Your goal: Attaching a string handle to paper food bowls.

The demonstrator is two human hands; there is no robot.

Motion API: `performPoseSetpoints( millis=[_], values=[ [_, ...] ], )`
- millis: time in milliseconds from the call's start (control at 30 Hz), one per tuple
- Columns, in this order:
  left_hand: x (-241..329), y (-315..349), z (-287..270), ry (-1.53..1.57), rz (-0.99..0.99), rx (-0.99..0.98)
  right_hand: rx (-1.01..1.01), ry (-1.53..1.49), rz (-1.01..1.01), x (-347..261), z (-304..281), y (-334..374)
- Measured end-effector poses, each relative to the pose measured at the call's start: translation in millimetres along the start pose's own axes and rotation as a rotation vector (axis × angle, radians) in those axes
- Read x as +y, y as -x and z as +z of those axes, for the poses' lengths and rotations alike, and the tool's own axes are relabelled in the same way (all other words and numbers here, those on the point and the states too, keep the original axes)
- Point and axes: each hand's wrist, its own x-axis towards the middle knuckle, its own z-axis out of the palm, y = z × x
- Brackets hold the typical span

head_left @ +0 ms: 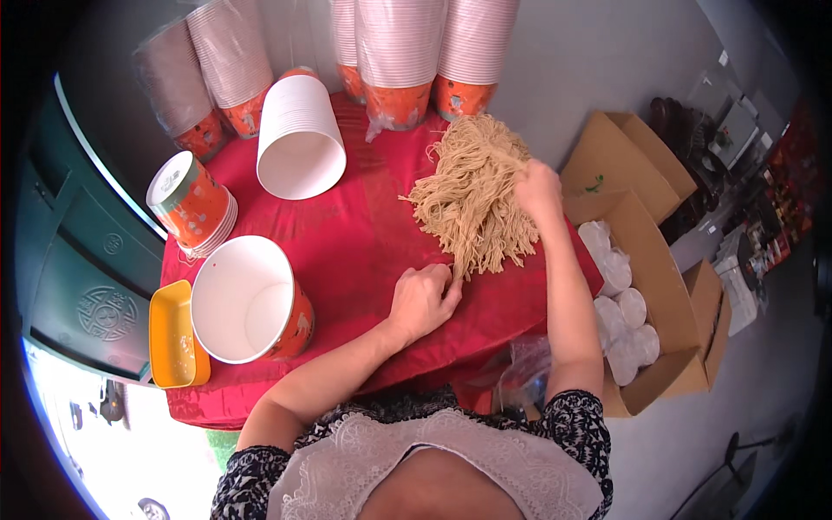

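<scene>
A tan heap of noodles (477,191) lies on a desk (373,217) covered with shiny red cloth, with its strands loosely tangled and spread toward the person. The right hand (539,186) is at the right edge of the noodles, its fingers curled closed around some of the strands. The left hand (425,299) rests on the cloth at the near edge of the noodles, its fingers mostly bent and the index finger touching the strand ends; whether it pinches any of them, I cannot tell.

Left of the noodles and a little farther off, a nested stack of white tubs (299,121) lies on its side, mouths facing the person. Farther left of the noodles is a short stack of upturned orange tubs (198,204). Left of the noodles and nearer the person, an open tub (243,303), white inside and orange outside, stands just beside a yellow tray (158,347). Just beyond the noodles, more tubs (399,61) stand stacked in clear plastic, and another wrapped group (230,56) stands beyond them to the left. To the right of the noodles, past the desk edge, an open cardboard box (667,286) contains white plastic-wrapped bundles (637,347).
</scene>
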Motion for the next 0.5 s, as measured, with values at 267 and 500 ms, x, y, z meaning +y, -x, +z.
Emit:
performPoseSetpoints(
  millis=[267,500],
  values=[
    [-5,-18,-4,0.344,-0.322,0.070,-0.254,-0.136,-0.198,11,35,44],
    [-20,-33,-3,0.334,-0.253,0.232,-0.030,-0.866,0.307,15,8,22]
  ],
)
